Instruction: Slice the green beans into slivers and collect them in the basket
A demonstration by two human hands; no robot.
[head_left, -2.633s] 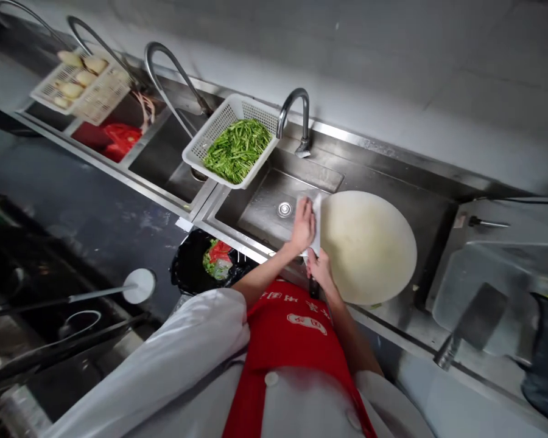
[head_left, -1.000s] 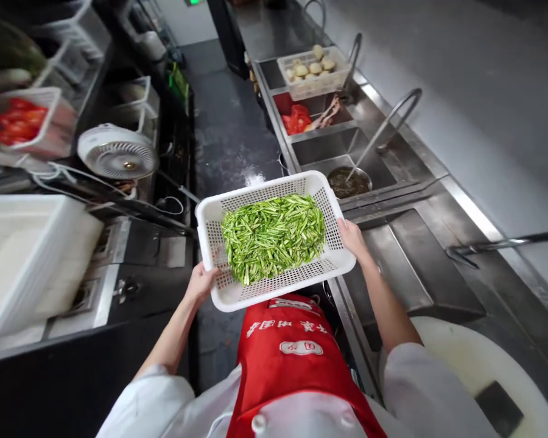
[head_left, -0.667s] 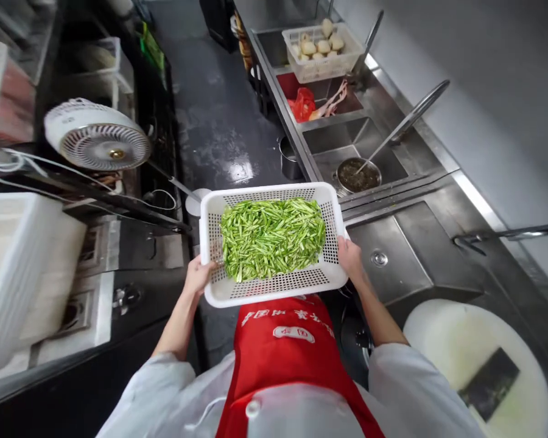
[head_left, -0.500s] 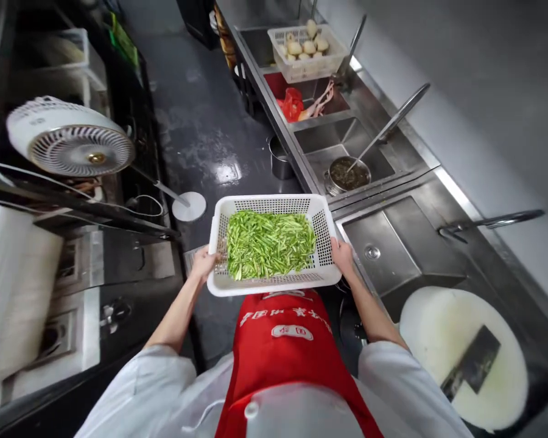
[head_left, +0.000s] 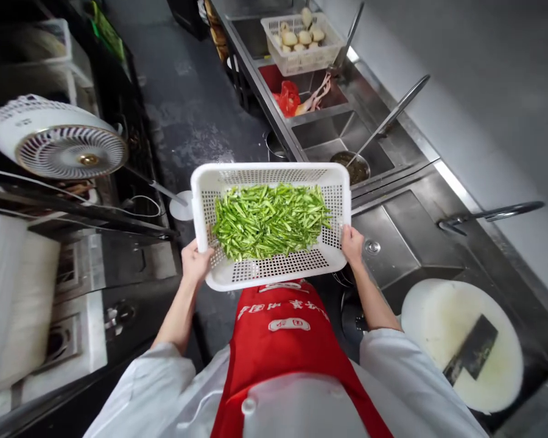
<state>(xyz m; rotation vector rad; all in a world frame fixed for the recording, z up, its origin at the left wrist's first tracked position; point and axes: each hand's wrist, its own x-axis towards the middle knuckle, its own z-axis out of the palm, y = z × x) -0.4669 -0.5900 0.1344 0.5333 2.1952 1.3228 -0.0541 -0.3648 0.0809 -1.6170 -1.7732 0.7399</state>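
A white perforated plastic basket (head_left: 269,279) is held up in front of my red apron. Sliced green vegetable strips (head_left: 271,222) lie heaped on its bottom, too finely cut for me to name the kind. My left hand (head_left: 195,263) grips the basket's left end, thumb over the rim. Opposite it, my right hand (head_left: 352,244) is closed on the right end. The fingers of both hands are partly hidden beneath the basket.
Steel sinks (head_left: 383,231) run along the right wall, with taps and a pot (head_left: 357,169). A cleaver (head_left: 475,350) lies on a round chopping board (head_left: 422,316). At left stands a white fan (head_left: 64,137). A second basket (head_left: 296,61) holds pale round vegetables.
The basket has risen closer to the camera, both hands moving with it, and its far side tips up a little. The strips have shifted slightly inside it.
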